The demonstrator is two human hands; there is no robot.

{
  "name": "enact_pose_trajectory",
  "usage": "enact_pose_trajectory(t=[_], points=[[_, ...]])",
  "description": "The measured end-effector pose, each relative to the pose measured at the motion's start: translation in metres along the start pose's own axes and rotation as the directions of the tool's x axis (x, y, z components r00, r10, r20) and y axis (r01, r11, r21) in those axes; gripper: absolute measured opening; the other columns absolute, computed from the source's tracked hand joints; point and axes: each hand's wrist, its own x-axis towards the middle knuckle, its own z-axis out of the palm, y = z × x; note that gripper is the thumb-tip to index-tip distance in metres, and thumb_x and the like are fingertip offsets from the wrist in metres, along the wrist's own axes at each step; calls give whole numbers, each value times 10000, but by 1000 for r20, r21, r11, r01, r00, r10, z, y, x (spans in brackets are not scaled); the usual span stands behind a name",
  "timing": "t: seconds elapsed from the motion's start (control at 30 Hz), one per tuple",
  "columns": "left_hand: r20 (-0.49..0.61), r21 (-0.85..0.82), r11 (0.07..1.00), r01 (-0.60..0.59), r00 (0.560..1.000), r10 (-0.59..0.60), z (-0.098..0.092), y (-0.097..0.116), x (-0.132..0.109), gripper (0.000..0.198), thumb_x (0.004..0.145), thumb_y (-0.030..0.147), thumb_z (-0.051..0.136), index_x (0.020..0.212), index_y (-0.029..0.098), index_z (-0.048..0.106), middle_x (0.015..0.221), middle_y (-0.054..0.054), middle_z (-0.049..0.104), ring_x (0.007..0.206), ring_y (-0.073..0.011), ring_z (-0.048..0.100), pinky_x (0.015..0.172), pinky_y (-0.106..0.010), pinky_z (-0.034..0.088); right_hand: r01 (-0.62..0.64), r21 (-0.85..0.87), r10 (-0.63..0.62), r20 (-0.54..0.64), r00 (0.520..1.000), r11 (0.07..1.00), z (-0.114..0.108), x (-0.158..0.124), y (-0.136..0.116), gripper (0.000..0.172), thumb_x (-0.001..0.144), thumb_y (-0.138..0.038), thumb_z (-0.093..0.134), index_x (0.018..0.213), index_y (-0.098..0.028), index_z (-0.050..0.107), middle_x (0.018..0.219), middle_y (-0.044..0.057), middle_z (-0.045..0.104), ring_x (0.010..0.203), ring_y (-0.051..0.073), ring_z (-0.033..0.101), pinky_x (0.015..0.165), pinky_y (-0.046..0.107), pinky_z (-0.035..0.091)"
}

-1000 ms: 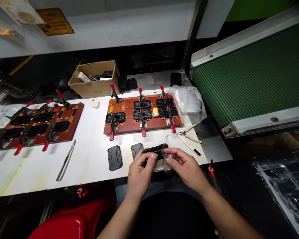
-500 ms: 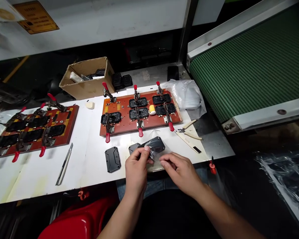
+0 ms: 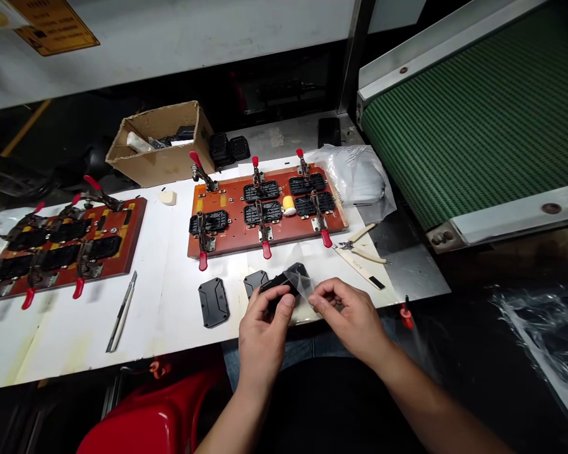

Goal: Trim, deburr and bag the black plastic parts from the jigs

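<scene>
Near the table's front edge, my left hand (image 3: pixel 267 328) grips a black plastic cover (image 3: pixel 279 282) between thumb and fingers. A clear plastic film (image 3: pixel 303 284) lies partly over that cover, and my right hand (image 3: pixel 343 312) pinches the film's near corner. To the left, a similar black cover (image 3: pixel 214 302) rests flat on the white sheet. Another black cover (image 3: pixel 254 281) lies just behind my left hand, partly hidden. Beyond my hands stands a reddish-brown fixture board (image 3: pixel 236 236) with red-handled toggle clamps and several black parts seated in it.
A second clamp board (image 3: pixel 135 227) and a craft knife (image 3: pixel 122 315) are at left. Nippers (image 3: pixel 360 246) lie at right on a strip marked A006. Behind are a cardboard box (image 3: pixel 146 167) and a plastic-wrapped bundle (image 3: pixel 360 176). A green conveyor belt (image 3: pixel 473 113) rises at right.
The cover in my left hand has tilted. My right hand has closed on the film, which is now pulled taut and partly lifted from the cover. The view has shifted slightly.
</scene>
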Motion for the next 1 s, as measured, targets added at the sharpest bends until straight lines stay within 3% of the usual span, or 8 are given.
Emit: enact_pose_trajectory(t=[0.13,0.27,0.47,0.67,0.73,0.83,0.93,1.0], points=[[-38,20,1000,-21,999,22,-3,3,-1,372,923,562,711,1076,242,823,930,-62,738,1002,-257,704,981,-367,526,12,20,-12,25,1000,1000,-1,3,-2,160,1002,-343,647,1107,-264,738,1004,20,769,895,179,708,807,285,557],[-55,15,1000,-21,998,21,-7,2,0,390,943,567,678,1092,236,820,859,-57,729,1023,-273,700,991,-379,522,48,-31,-48,-26,998,998,-4,5,-4,201,1012,-404,643,917,-251,730,831,-1,732,730,161,651,689,273,521],[-61,72,994,-81,994,86,-11,4,-5,349,955,547,669,1082,255,813,907,-62,742,1278,-301,606,1141,-404,430,111,-144,-124,-85,989,983,-10,7,-5,395,992,-493,677,701,-245,578,636,-31,561,596,144,517,585,280,428],[15,112,977,-182,983,181,-12,6,-5,305,966,476,693,1184,282,782,1294,-69,662,1161,-236,658,1016,-331,520,140,-49,-138,35,990,989,-15,8,-8,179,1065,-349,573,982,-262,707,961,19,723,905,187,680,834,303,514],[86,123,965,-230,971,221,-13,7,-1,370,954,457,718,1294,314,741,1415,-68,584,1108,-212,666,974,-324,544,166,-14,-163,111,980,986,-18,10,-10,208,1080,-310,526,1089,-276,731,1047,31,729,974,189,693,871,309,527],[252,90,949,-301,929,270,-12,11,7,480,928,441,759,1389,331,687,1475,-77,545,1260,-246,616,1035,-339,525,222,21,-218,290,932,975,-20,11,-15,235,1071,-266,522,1142,-282,746,1065,29,736,957,173,699,841,295,538],[341,65,935,-349,888,307,-10,15,14,259,940,389,760,1184,307,790,1330,-59,649,1313,-245,593,1096,-331,469,113,25,-115,324,939,993,-20,10,-19,94,1006,-273,637,1068,-260,708,935,-7,735,778,140,669,702,259,520],[292,64,936,-346,904,314,-9,15,15,121,966,360,733,1011,280,812,1156,-39,703,1170,-211,653,1022,-300,485,-15,65,-4,281,960,998,-19,7,-19,187,950,-278,713,1124,-262,646,870,-34,704,716,128,628,655,248,500]])
